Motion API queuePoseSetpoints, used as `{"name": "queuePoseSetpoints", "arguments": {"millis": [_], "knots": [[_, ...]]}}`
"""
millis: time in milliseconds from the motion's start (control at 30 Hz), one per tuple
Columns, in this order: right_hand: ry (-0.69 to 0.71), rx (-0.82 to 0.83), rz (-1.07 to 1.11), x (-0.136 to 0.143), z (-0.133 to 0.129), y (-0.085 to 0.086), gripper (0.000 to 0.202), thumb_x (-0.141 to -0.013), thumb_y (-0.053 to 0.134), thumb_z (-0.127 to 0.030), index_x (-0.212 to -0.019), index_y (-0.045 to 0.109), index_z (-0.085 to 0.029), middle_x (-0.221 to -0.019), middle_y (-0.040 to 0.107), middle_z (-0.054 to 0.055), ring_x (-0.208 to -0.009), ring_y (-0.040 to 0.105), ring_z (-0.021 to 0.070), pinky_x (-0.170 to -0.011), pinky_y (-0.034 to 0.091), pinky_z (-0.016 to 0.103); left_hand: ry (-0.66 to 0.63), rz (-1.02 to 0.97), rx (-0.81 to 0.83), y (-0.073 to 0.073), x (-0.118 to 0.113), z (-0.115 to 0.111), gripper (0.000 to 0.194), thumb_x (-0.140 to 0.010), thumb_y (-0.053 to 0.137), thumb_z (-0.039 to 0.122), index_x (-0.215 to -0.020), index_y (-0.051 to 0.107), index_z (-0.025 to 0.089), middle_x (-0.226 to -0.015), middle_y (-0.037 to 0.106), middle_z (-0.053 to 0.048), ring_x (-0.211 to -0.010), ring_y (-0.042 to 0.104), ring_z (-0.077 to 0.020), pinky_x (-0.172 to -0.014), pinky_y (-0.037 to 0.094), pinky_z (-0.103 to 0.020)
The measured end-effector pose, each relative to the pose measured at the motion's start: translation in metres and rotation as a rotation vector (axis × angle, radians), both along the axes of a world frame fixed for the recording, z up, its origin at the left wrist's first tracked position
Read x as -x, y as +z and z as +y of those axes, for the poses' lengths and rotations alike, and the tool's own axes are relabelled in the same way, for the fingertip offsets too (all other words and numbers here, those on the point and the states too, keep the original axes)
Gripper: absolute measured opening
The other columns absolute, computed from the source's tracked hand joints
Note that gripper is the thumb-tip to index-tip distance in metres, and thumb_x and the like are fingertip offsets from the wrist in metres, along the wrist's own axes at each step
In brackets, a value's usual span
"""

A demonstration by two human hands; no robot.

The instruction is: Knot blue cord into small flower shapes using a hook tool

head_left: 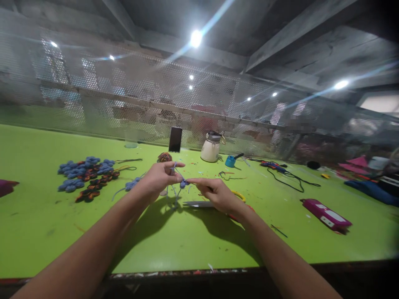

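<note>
Over the middle of the table, my left hand (160, 176) is closed in a pinch on blue yarn, with a strand running up over its fingers. A small blue yarn piece (183, 184) hangs at its fingertips, and loose yarn tails dangle beneath. My right hand (216, 193) is closed, its forefinger stretched to the left and its tip at the piece; its thumb is mostly hidden. Scissors (199, 204) with yellow and red handles lie under my right hand. Behind my left wrist lies a blue yarn flower (132, 184), partly covered.
Several blue yarn flowers (70, 185) and dark orange-black ones (89, 193) lie left. Further back are a multicoloured yarn ball (164, 157), a phone (175, 139), a cream jug (210, 148) and a blue pot (230, 161). Right are dark cords (291, 176) and a magenta case (326, 215).
</note>
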State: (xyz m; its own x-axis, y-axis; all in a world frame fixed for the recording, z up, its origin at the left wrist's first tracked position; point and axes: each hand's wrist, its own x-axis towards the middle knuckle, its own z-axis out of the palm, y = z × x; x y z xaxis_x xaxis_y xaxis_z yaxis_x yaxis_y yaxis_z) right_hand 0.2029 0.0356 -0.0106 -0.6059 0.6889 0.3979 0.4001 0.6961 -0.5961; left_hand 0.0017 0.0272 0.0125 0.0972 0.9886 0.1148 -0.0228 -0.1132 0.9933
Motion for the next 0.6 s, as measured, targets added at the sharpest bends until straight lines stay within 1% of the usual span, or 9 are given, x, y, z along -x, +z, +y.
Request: {"name": "queuePoseSetpoints", "arguments": {"millis": [133, 200, 367, 467, 600], "knots": [[0.094, 0.317, 0.207, 0.000, 0.003, -0.004, 0.038, -0.083, 0.048, -0.020, -0.118, 0.061, -0.014, -0.055, 0.026, -0.007, -0.049, 0.020, 0.0077, -0.047, 0.018, 0.022, -0.060, 0.009, -0.007, -0.005, 0.003, 0.004, 0.038, -0.060, 0.070, 0.009, -0.098, 0.065, 0.008, -0.063, 0.061, -0.001, -0.060, 0.053, -0.0122, -0.064, 0.038, -0.028], [0.117, 0.419, 0.278, 0.001, 0.004, -0.005, 0.039, -0.083, 0.051, -0.022, -0.120, 0.060, -0.015, -0.053, 0.023, -0.008, -0.047, 0.019, 0.0072, -0.045, 0.016, 0.023, -0.087, -0.012, 0.012, -0.006, 0.004, 0.005, 0.033, -0.061, 0.070, 0.009, -0.094, 0.066, 0.009, -0.064, 0.060, -0.001, -0.059, 0.052, -0.0116, -0.062, 0.036, -0.027], [0.129, 0.531, 0.426, 0.004, 0.004, -0.009, 0.041, -0.081, 0.058, -0.028, -0.119, 0.060, -0.015, -0.051, 0.025, -0.009, -0.044, 0.021, 0.0062, -0.042, 0.015, 0.022, -0.152, -0.112, 0.084, -0.004, 0.003, 0.003, 0.029, -0.061, 0.068, 0.005, -0.090, 0.066, 0.008, -0.063, 0.061, -0.003, -0.058, 0.052, -0.0113, -0.057, 0.034, -0.026], [0.134, 0.577, 0.515, 0.007, 0.004, -0.012, 0.042, -0.079, 0.061, -0.030, -0.118, 0.061, -0.016, -0.051, 0.026, -0.009, -0.043, 0.022, 0.0055, -0.040, 0.014, 0.021, -0.162, -0.180, 0.107, -0.004, 0.002, 0.003, 0.027, -0.059, 0.066, 0.000, -0.086, 0.066, 0.007, -0.063, 0.061, -0.004, -0.061, 0.055, -0.0122, -0.059, 0.036, -0.026], [0.099, 0.619, 0.592, 0.011, 0.002, -0.013, 0.042, -0.076, 0.065, -0.029, -0.116, 0.062, -0.016, -0.051, 0.032, -0.008, -0.042, 0.024, 0.0042, -0.040, 0.011, 0.019, -0.163, -0.216, 0.099, -0.005, 0.000, 0.005, 0.026, -0.058, 0.066, -0.001, -0.082, 0.066, 0.007, -0.063, 0.061, -0.004, -0.058, 0.052, -0.0109, -0.056, 0.035, -0.025]]}}
